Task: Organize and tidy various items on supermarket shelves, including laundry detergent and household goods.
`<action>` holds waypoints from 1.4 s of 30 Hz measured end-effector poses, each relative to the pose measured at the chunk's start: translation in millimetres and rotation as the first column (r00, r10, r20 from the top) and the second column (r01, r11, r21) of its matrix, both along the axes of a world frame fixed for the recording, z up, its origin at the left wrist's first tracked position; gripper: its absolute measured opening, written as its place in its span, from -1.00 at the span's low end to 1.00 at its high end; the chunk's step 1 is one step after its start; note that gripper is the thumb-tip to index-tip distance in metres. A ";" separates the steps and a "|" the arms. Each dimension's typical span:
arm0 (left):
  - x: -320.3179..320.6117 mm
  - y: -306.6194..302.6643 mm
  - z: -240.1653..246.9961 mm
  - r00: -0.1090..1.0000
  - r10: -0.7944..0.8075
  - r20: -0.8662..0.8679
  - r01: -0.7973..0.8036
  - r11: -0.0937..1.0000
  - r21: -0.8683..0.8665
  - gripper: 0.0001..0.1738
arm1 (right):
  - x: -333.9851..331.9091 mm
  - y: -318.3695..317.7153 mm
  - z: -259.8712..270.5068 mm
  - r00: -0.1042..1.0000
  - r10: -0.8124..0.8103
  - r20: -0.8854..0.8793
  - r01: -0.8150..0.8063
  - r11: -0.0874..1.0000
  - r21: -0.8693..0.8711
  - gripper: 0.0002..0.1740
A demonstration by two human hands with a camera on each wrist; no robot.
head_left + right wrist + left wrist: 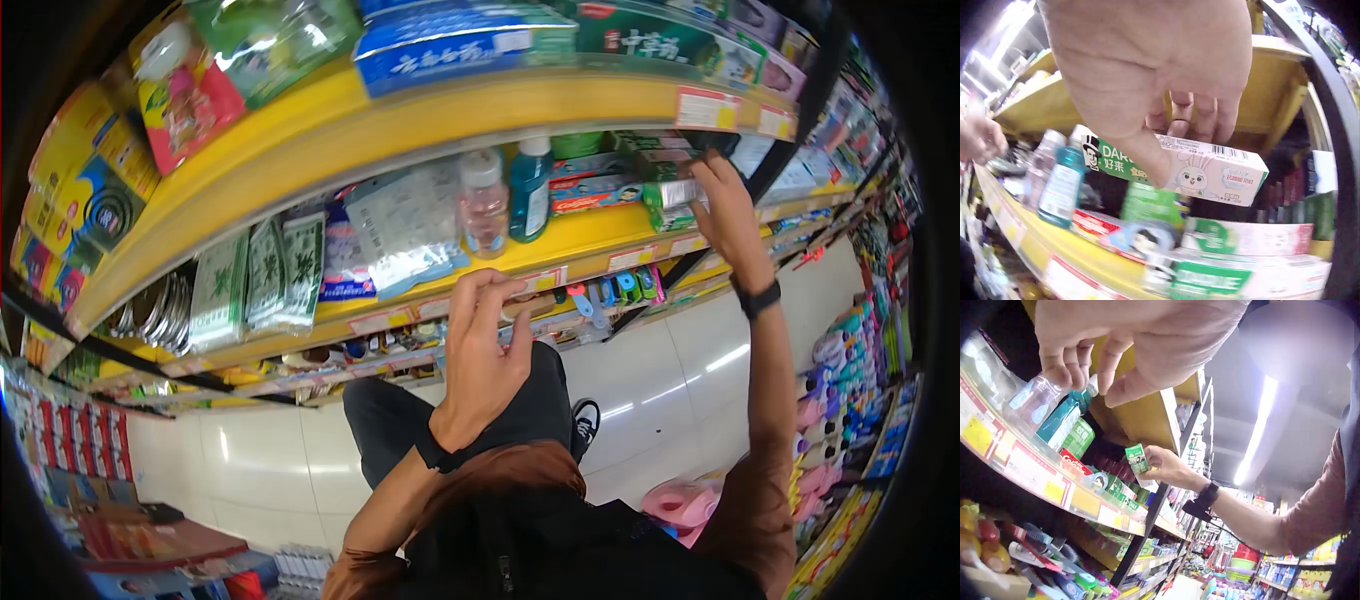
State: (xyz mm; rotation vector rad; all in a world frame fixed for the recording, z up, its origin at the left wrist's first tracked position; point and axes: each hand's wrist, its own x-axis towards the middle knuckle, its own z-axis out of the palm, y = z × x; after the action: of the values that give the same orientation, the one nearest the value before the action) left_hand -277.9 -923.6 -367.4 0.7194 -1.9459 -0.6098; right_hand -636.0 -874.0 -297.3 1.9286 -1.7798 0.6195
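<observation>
My right hand (pixel 728 215) pinches a green, white and pink toothpaste box (pixel 1188 170) between thumb and fingers, raised above similar boxes (pixel 1247 275) on the yellow shelf; the left wrist view shows the held box (pixel 1137 460) end-on. Nothing is in my left hand (pixel 485 345), its fingers loosely bent in front of the shelf edge. Nearest to it stand a clear pink bottle (pixel 484 205) and a teal mouthwash bottle (pixel 530 190). Red Colgate boxes (pixel 595 195) lie between the teal bottle and my right hand.
An upper yellow shelf (pixel 430 110) overhangs this one. Bagged packs (pixel 265 275) stand to the left on the same shelf. Below hang or lie toothbrushes (pixel 1047 556). A black shelf post (pixel 1335 125) rises right of the held box. Pink containers (pixel 680 500) stand on the floor.
</observation>
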 end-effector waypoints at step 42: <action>-106.5 -52.0 -17.8 0.996 -0.046 0.071 0.067 0.942 -0.330 -0.60 | 145.7 34.7 -71.7 0.835 -0.050 0.548 0.197 0.957 -0.212 -0.55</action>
State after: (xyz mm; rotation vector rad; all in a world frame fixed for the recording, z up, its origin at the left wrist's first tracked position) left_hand -384.4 -975.6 -385.2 0.4751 -2.0655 -0.2819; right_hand -490.4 -839.4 -369.0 1.5309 -1.9955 1.3841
